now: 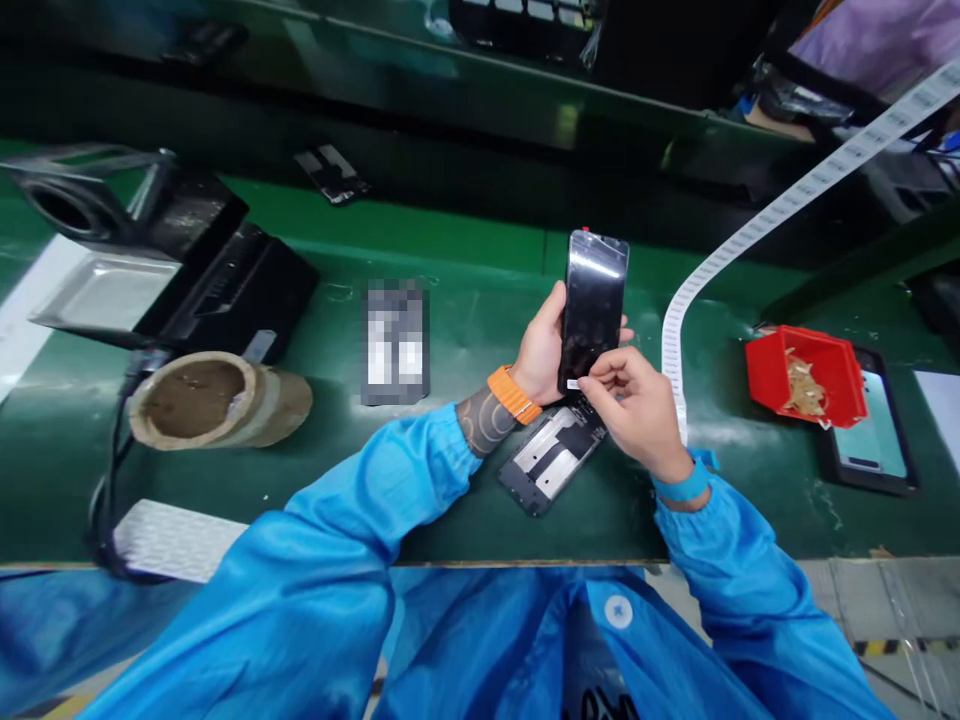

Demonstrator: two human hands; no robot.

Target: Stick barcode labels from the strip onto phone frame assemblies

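Stretching across the scene, a green table (487,260) carries a black machine (255,280) at its far left and, just in front of that, a thick-walled brown tube (289,400) lying on its side. A long white strip of labels (671,350) curves down to the table just beside the worker's right hand (637,405), while a red bin (765,380) with pale scraps inside sits farther right, overlapping a light-faced device (874,430) in a dark frame. The left hand (544,345), an orange band at its wrist, cradles a black phone (596,300) above the table, glossy screen facing the worker. Its palm and thumb lie along the phone's left edge, and fingertips show past the right edge, so the phone is clasped between them. Below, a phone frame (551,460) with silver panels rests at a slant on the table, its upper end partly covered by the hands and phone. Right-hand fingers (611,366) curl in front of the screen's lower end, thumb and index tips drawn together at a small white label (573,384) near the phone's bottom left corner; whether they pinch it or press it down cannot be told.
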